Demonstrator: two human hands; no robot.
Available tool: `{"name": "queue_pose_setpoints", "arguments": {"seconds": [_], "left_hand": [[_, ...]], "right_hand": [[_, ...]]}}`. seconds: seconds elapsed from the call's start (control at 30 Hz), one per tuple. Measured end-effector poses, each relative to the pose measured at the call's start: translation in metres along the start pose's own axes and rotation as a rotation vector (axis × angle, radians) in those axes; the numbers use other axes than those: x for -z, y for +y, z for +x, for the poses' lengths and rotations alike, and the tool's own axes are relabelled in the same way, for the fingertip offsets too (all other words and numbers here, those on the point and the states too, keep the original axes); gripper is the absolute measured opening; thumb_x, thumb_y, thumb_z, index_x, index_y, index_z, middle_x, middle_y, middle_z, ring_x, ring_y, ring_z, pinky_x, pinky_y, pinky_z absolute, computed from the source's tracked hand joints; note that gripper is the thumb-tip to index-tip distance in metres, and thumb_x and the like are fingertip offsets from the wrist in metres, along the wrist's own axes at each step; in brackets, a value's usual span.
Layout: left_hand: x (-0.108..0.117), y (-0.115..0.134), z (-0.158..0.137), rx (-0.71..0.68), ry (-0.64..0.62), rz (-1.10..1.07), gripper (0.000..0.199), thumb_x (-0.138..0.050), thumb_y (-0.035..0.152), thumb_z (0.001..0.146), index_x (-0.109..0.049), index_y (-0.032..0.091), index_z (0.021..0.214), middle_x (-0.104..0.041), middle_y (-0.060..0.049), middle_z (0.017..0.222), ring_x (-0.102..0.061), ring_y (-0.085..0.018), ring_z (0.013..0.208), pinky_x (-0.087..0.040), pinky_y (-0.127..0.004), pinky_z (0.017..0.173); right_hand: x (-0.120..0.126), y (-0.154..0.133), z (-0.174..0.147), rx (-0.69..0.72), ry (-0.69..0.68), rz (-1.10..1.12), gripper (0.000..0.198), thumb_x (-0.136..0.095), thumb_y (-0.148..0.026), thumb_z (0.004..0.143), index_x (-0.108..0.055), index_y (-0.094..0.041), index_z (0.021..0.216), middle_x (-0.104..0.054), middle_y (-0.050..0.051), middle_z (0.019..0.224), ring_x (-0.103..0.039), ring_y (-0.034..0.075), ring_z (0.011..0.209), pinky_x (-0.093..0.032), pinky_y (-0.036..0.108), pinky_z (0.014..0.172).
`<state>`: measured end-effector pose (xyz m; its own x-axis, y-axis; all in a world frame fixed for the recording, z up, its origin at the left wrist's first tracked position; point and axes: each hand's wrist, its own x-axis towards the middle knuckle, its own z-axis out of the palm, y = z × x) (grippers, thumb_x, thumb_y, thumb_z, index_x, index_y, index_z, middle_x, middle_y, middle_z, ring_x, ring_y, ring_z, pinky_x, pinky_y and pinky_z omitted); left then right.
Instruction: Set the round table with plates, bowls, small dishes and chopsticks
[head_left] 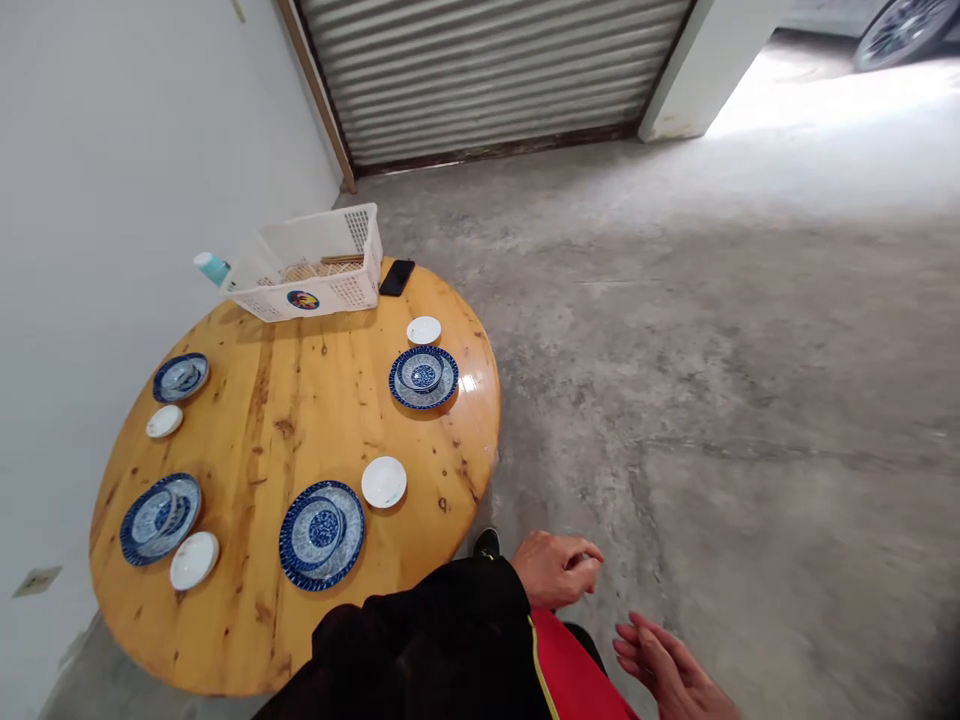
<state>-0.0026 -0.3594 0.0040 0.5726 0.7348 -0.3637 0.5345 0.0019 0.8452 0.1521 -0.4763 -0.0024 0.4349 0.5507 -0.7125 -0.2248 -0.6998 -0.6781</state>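
My left hand point(559, 568) is off the table's right edge, above the floor, with loosely curled fingers and a gap between thumb and forefinger; nothing shows in it. Lower and further right, my right hand point(670, 668) has its fingers stretched out and holds nothing visible. The two hands are apart. Nearest to them on the round wooden table point(427, 510) are a white saucer-like dish point(384, 483) and a blue-and-white plate point(291, 565) with a matching bowl point(324, 530) on it. Another plate point(422, 398) with a bowl point(421, 374) and a small white dish point(424, 330) sits further back.
More plate-and-bowl sets point(131, 535) and white dishes point(194, 560) line the table's left side. A white plastic basket point(337, 297) and a black phone point(397, 278) lie at the back. Wall at left, roller shutter point(495, 80) behind, concrete floor point(712, 330) at right.
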Motion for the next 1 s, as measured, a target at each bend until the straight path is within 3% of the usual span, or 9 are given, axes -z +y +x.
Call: {"name": "queue_pose_setpoints", "arguments": {"seconds": [0.13,0.27,0.53,0.67,0.8,1.0], "left_hand": [[0.014,0.0,0.034,0.052,0.037,-0.042,0.035,-0.046,0.027,0.093,-0.071,0.017,0.117,-0.076,-0.001,0.084,-0.068,-0.014,0.075,-0.051,-0.021,0.079],[0.036,0.003,0.076,0.123,0.215,-0.103,0.035,-0.044,0.027,0.093,-0.072,0.017,0.113,-0.075,-0.001,0.081,-0.066,-0.013,0.069,-0.051,-0.021,0.073],[0.083,0.041,0.185,0.285,0.629,-0.157,0.033,-0.043,0.024,0.093,-0.071,0.016,0.111,-0.074,-0.001,0.081,-0.065,-0.012,0.067,-0.05,-0.021,0.071],[0.095,0.062,0.221,0.322,0.749,-0.2,0.033,-0.045,0.022,0.091,-0.07,0.013,0.11,-0.074,-0.002,0.08,-0.065,-0.013,0.067,-0.049,-0.021,0.069],[0.1,0.071,0.235,0.38,0.877,-0.223,0.033,-0.045,0.022,0.089,-0.071,0.012,0.107,-0.072,-0.003,0.076,-0.064,-0.013,0.065,-0.048,-0.021,0.067],[0.122,0.064,0.254,0.426,1.014,-0.32,0.033,-0.042,0.026,0.091,-0.07,0.014,0.105,-0.072,-0.002,0.077,-0.063,-0.012,0.062,-0.046,-0.021,0.062]], "right_hand": [[-0.023,-0.042,0.041,-0.001,-0.133,-0.067,0.056,-0.076,-0.062,0.052,-0.071,-0.019,0.087,-0.075,0.006,0.076,-0.07,0.025,0.066,-0.06,0.033,0.06],[-0.037,-0.093,0.102,0.105,-0.289,-0.19,0.053,-0.075,-0.061,0.056,-0.073,-0.018,0.086,-0.075,0.007,0.076,-0.069,0.023,0.065,-0.058,0.033,0.061],[-0.052,-0.244,0.238,0.263,-0.526,-0.364,0.054,-0.073,-0.062,0.055,-0.073,-0.017,0.085,-0.075,0.007,0.075,-0.07,0.024,0.066,-0.059,0.034,0.065],[-0.063,-0.308,0.29,0.283,-0.584,-0.408,0.057,-0.074,-0.063,0.053,-0.071,-0.016,0.085,-0.074,0.008,0.074,-0.07,0.024,0.065,-0.058,0.033,0.063],[-0.095,-0.354,0.32,0.329,-0.722,-0.482,0.057,-0.075,-0.064,0.054,-0.071,-0.015,0.083,-0.074,0.009,0.073,-0.07,0.024,0.065,-0.058,0.033,0.062],[-0.164,-0.402,0.33,0.43,-0.911,-0.529,0.055,-0.075,-0.067,0.058,-0.072,-0.017,0.082,-0.073,0.008,0.071,-0.068,0.023,0.061,-0.055,0.033,0.058]]}}
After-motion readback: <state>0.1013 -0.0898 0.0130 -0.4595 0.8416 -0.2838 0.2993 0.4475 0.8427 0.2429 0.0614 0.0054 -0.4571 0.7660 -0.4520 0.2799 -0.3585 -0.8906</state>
